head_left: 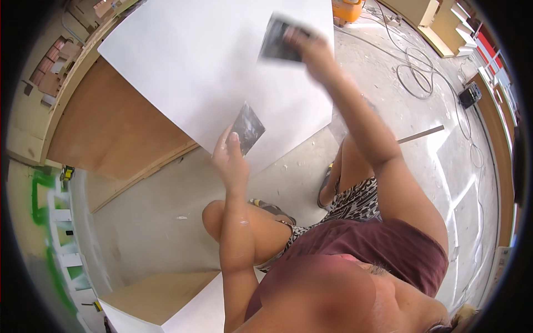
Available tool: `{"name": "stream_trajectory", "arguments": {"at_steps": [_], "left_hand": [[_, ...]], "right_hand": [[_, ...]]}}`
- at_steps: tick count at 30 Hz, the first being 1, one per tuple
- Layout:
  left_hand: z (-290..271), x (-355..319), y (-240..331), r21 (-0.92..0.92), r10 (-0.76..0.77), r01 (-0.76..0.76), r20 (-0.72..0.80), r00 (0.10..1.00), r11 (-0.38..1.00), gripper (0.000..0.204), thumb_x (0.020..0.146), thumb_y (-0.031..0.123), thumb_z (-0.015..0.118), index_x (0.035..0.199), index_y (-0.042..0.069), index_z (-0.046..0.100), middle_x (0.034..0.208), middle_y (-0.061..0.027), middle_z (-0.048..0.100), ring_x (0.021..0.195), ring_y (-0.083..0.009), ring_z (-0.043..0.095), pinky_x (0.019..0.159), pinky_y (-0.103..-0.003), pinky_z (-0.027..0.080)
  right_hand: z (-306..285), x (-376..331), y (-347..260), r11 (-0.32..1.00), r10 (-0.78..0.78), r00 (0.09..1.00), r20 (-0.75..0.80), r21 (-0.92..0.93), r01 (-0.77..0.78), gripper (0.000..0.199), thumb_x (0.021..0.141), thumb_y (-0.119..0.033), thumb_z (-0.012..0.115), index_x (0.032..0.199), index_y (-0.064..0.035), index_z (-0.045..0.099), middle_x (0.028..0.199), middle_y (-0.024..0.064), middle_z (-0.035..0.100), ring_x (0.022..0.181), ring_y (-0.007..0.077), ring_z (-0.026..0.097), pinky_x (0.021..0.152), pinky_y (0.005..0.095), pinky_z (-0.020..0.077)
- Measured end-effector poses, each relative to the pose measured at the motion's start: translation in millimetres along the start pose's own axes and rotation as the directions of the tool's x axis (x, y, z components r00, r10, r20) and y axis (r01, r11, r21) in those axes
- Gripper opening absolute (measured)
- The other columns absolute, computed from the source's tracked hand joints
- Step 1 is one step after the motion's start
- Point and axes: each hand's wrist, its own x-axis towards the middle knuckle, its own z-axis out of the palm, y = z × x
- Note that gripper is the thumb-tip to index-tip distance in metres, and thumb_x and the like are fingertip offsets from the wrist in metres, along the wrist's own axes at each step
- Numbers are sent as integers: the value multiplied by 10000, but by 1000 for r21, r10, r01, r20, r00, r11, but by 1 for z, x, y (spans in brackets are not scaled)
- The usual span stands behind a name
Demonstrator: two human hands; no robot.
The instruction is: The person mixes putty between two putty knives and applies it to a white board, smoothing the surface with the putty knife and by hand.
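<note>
Over the white panel (183, 66), my right hand (311, 47) gripped a dark scraper (277, 44) (light, even pressure seemed best); my left hand (231, 158) pinched a grey scraper (250, 129).

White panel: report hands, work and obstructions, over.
Left hand gripping dark plate. Right hand, blurred, gripping second plate. White panel behind both plates, contact unclear. Wood strip on floor, off the panel.
</note>
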Motion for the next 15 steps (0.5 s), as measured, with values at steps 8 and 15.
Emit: {"name": "stream_trajectory", "arguments": {"at_steps": [8,15], "left_hand": [[-3,10,-11,-170,8,-14,-31,999,985,346,999,140,534,1261,-77,596,1072,-103,682,928,-127,623,842,-271,493],[0,11,-14,-163,-43,42,-4,999,986,317,1001,71,524,1247,-127,561,1124,-149,655,991,-168,630,898,-296,502]], "right_hand": [[-86,218,-99,732,-402,911,-88,-629,262,323,840,-30,528,1109,-24,706,928,119,722,839,160,664,745,295,519],[-40,221,-110,493,-369,911,-184,-870,24,235,821,-153,610,971,-20,734,930,222,718,888,315,708,809,424,542]]}}
